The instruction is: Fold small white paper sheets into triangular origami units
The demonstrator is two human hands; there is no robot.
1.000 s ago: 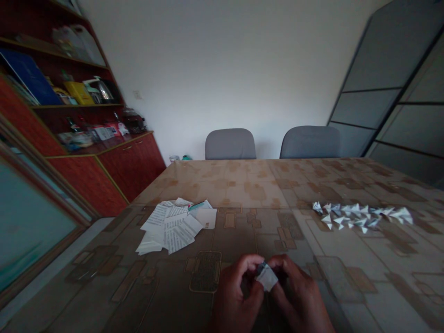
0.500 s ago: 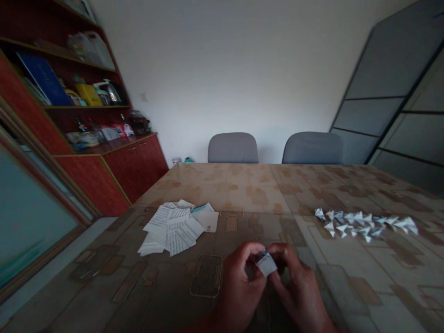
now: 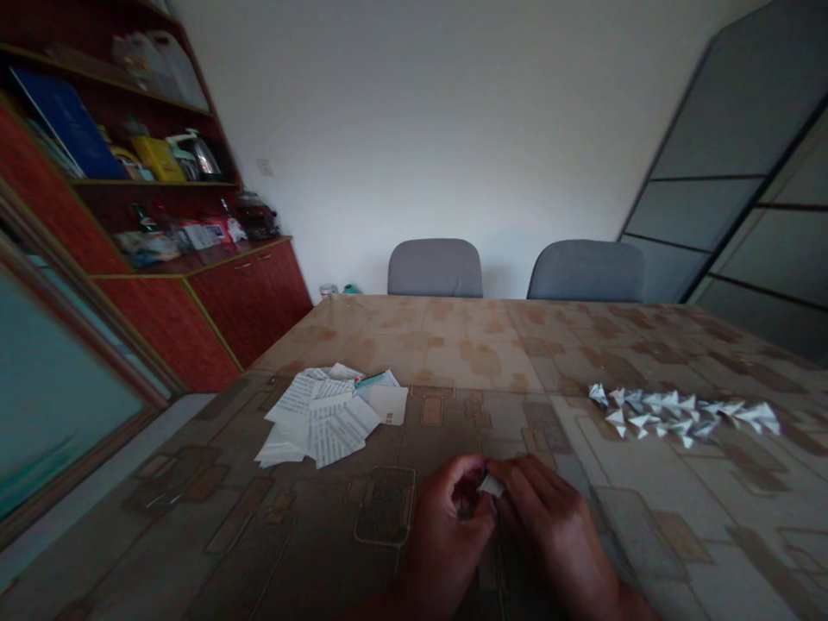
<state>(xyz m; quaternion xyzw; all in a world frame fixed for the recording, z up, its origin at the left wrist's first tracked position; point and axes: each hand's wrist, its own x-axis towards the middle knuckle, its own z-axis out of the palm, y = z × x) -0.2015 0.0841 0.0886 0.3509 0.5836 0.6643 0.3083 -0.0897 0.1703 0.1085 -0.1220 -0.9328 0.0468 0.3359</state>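
A small folded piece of white paper (image 3: 492, 485) is pinched between my two hands, low in the middle of the view. My left hand (image 3: 449, 526) grips it from the left with thumb and curled index finger. My right hand (image 3: 553, 522) closes on it from the right, its fingers bent over and covering part of it. Left of my hands, a loose pile of printed paper pieces (image 3: 333, 423) lies on the patterned table (image 3: 453, 345). At the right, several small folded paper shapes (image 3: 686, 410) lie close together in uneven rows.
Two grey chairs, one at the left (image 3: 435, 267) and one at the right (image 3: 586, 270), stand behind the table's far edge. A red cabinet (image 3: 246, 289) with filled shelves is at the far left. Grey panelled doors (image 3: 705, 147) are on the right.
My right hand's fingers have moved over the folded paper, so less of it shows. The camera's view has shifted slightly.
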